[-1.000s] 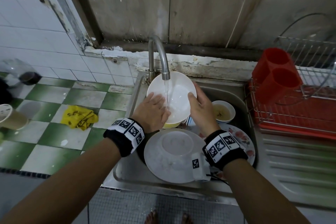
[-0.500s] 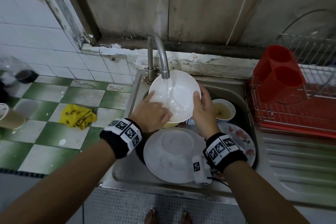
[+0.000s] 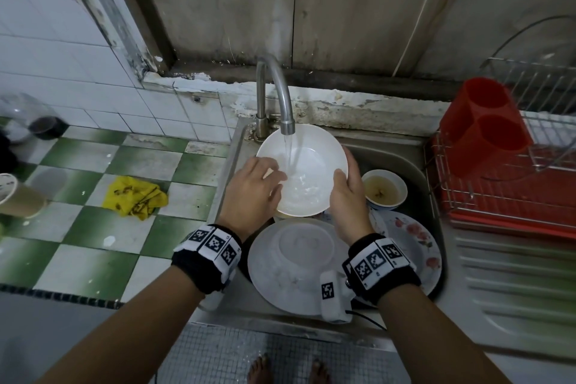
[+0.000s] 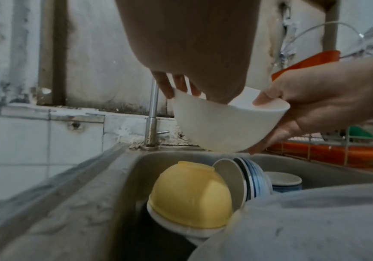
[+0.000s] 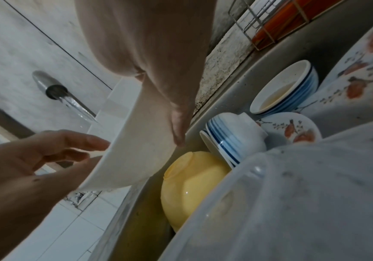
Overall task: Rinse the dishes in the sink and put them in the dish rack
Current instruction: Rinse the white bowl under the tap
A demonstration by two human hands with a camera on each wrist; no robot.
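A white bowl [image 3: 308, 184] is tilted under the running tap [image 3: 282, 97], and water falls into it. My right hand [image 3: 346, 190] grips its right rim, thumb inside and fingers under the wall, as the left wrist view shows [image 4: 315, 98]. My left hand [image 3: 268, 181] lies over the left rim with straight fingers on the wet inside; the right wrist view shows this hand [image 5: 36, 155] spread against the bowl [image 5: 127, 141]. Beneath, in the sink [image 3: 224, 171], lie an overturned white plate [image 3: 293, 262], a flowered plate [image 3: 414, 240], a yellow bowl [image 4: 190, 196] and a blue-striped bowl [image 5: 232, 137].
A small bowl of yellowish liquid [image 3: 385, 188] sits at the sink's right. The wire dish rack [image 3: 514, 196] on a red tray stands right of the sink, with a red utensil holder [image 3: 486, 121]. A yellow cloth [image 3: 134, 196] and a cup [image 3: 12, 196] lie on the tiled counter.
My left fingers have slid a little further across the inside of the bowl under the water. The right hand keeps its hold on the rim.
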